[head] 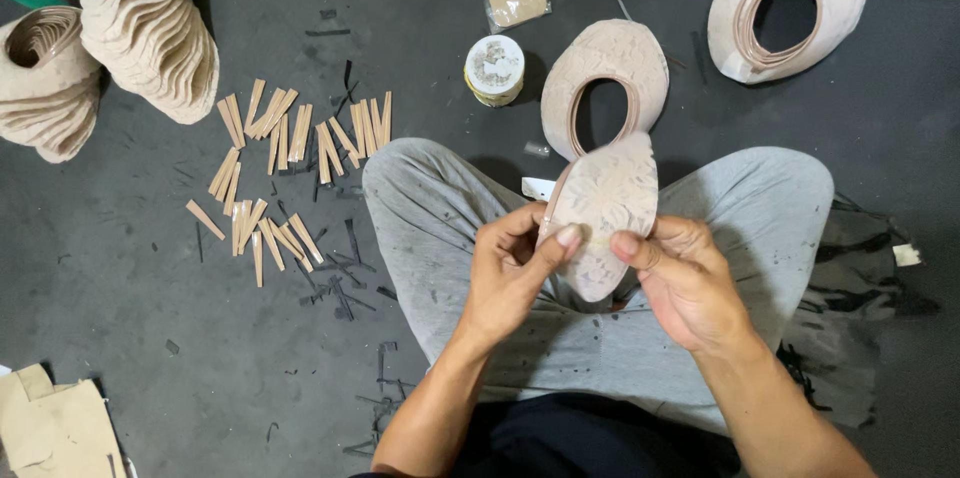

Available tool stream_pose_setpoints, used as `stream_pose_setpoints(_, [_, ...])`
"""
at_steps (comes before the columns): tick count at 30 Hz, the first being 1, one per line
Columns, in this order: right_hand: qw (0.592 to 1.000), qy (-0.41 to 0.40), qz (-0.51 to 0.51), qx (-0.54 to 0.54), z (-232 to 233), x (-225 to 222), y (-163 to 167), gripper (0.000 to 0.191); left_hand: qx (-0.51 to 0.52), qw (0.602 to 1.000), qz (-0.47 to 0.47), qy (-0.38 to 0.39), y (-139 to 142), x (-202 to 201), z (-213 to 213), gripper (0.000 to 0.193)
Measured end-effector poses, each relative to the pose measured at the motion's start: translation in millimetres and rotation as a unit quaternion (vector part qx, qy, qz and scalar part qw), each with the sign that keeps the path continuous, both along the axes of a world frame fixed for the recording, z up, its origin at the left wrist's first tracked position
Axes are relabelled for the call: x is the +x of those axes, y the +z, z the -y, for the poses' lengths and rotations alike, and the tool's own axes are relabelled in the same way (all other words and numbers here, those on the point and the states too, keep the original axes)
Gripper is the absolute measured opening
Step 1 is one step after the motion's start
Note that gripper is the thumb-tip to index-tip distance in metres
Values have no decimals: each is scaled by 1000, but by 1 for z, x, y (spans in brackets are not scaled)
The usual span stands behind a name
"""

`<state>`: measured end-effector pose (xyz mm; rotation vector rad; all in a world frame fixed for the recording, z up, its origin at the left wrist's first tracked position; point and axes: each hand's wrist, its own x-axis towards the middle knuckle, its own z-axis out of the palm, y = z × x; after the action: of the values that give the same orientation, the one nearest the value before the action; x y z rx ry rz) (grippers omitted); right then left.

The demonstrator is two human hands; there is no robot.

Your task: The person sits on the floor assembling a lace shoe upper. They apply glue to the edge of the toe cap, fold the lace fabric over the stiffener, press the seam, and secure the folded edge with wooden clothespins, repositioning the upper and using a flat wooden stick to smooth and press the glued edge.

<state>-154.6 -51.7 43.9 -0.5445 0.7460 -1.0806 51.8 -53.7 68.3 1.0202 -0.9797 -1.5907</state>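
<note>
I hold a beige lace-patterned shoe upper piece (605,200) in front of me over my crossed legs in grey trousers. My left hand (515,273) grips its left edge, thumb pressed on the front face. On the piece's right side, my right hand (680,273) pinches it with thumb on the front. A tan lining edge shows along the piece's left rim.
Several tan strips (285,163) lie scattered on the dark floor at left. Stacks of beige pieces (150,23) stand at top left. A round tin (494,69) and two more beige lace uppers (605,78) (790,3) lie ahead. Cardboard scraps (55,428) sit bottom left.
</note>
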Motion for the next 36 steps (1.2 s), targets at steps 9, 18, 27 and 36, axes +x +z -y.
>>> stream_pose_setpoints(9, [998, -30, 50, 34, -4, 5, 1, 28, 49, 988, -141, 33, -14, -12, 2, 15])
stream_pose_setpoints(18, [793, -92, -447, -404, 20, -10, 50, 24, -46, 962, 257, 76, -4, 14, 21, 47])
stream_pose_setpoints(27, [603, -10, -615, -508, 14, -26, 35, 35, 68, 993, -3, -100, -31, 29, 23, 36])
stream_pose_setpoints(36, [605, -90, -630, -478, 15, -12, 28, 27, 82, 993, -47, -75, -87, 5, 29, 18])
